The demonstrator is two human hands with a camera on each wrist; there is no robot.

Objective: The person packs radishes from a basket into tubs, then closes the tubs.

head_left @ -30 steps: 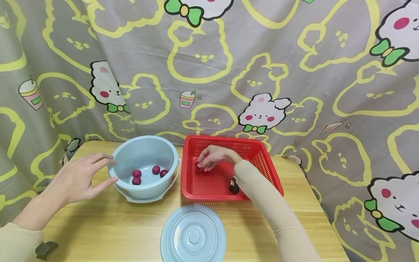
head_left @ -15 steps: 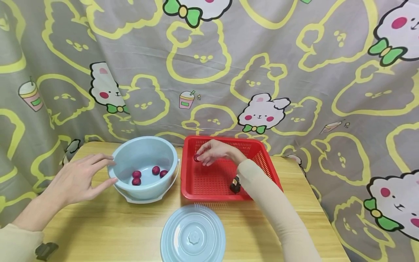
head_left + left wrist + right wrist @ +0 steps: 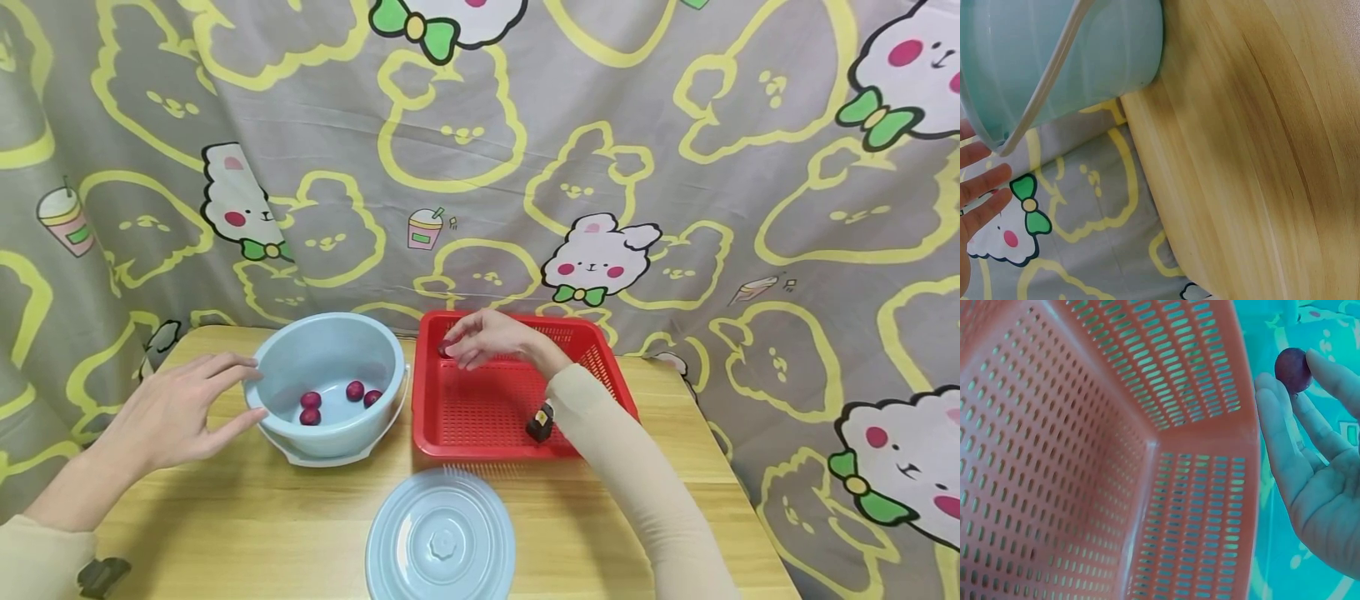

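My right hand (image 3: 495, 340) is raised over the back left part of the red perforated basket (image 3: 427, 425). Between thumb and fingertips it pinches a small, round, dark red plum (image 3: 1293, 370), mostly hidden by the fingers in the head view. To the left stands a light blue bucket (image 3: 330, 337) with several more plums (image 3: 355, 390) on its bottom. At the bucket's left rim is my left hand (image 3: 176, 408), fingers spread and loosely bent, holding nothing. Whether its fingertips touch the rim I cannot tell.
A round light blue lid (image 3: 442, 542) lies on the wooden table (image 3: 247, 533) in front of the bucket and basket. The bucket's handle (image 3: 1054, 75) hangs down its side. A patterned curtain (image 3: 480, 125) closes off the back of the table.
My right hand has risen from the basket's floor with the plum, moving up toward the back left. The left hand has stayed by the bucket.
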